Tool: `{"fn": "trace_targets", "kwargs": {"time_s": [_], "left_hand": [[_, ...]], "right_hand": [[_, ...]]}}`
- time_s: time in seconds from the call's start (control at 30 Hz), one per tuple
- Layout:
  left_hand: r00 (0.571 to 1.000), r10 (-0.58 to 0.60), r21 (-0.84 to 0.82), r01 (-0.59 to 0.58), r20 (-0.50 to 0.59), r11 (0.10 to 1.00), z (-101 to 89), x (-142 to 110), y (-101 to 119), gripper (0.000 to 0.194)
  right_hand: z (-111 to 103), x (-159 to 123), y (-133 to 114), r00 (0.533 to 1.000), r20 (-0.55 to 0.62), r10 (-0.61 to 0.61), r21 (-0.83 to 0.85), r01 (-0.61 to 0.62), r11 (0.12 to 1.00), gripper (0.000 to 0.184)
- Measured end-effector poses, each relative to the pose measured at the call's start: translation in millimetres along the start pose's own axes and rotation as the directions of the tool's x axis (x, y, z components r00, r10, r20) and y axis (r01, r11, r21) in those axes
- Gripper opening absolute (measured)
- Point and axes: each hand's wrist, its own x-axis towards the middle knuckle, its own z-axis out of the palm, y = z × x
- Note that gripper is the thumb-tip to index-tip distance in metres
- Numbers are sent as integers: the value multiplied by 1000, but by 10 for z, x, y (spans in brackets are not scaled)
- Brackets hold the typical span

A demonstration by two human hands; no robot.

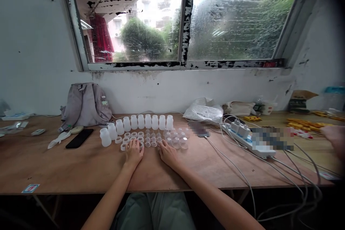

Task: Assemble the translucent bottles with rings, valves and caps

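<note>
My left hand [133, 154] rests on the table with its fingers spread over the front of a group of white screw rings [118, 139], touching some of them. My right hand [167, 154] lies flat, fingertips at the front right of several clear bottle teats [147, 139]. Its fingers are stretched out, and nothing shows in its grasp. Right beside it stand translucent domed caps [184, 145] in rows. Behind all of these, a curved row of frosted white baby bottles [134, 123] stands upright and uncapped. My fingers hide some of the rings and teats.
A black phone [79, 138] and a grey backpack [84, 106] are on the left. To the right lie a clear plastic bag [204, 109], a white power strip [262, 149] and loose cables. Another person's hand [334, 134] shows at the far right, near yellow tools [306, 124].
</note>
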Motion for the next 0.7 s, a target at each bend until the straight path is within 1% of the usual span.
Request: {"fn": "trace_targets", "kwargs": {"time_s": [0.07,0.17,0.23,0.3,0.33,0.37,0.43,0.5,0.6,0.7], "left_hand": [[1000,-14,-7,14,-19,1000,34,-4,-24,16],[999,-1,-48,-1,-49,999,74,6,-36,13],[997,19,-92,-26,-73,995,75,16,-36,14],[995,41,-145,-55,-92,988,48,19,-36,14],[994,52,-172,-69,-97,983,26,16,-34,14],[993,63,-199,-82,-99,977,1,12,-30,14],[991,86,-242,-108,-98,964,-46,1,-10,15],[989,118,-289,-138,-86,947,-72,-4,29,20],[984,180,-388,-166,0,907,-46,9,116,29],[970,223,-436,-161,95,886,23,32,187,33]], "right_hand": [[15,9,6,1000,14,-9,4,9,1000,35],[-1,-1,8,999,-18,-43,54,44,998,37],[-25,-25,6,988,-32,-152,112,155,982,39],[-42,-51,7,954,-20,-301,169,300,939,40],[-44,-62,10,935,-14,-354,192,350,917,39],[-42,-69,14,924,-19,-381,213,376,902,39],[-30,-73,26,929,-77,-363,252,370,894,40],[-15,-66,38,942,-162,-296,293,332,897,42],[-1,-48,52,945,-260,-199,329,280,902,39],[7,-36,55,941,-304,-148,328,249,911,33]]}}
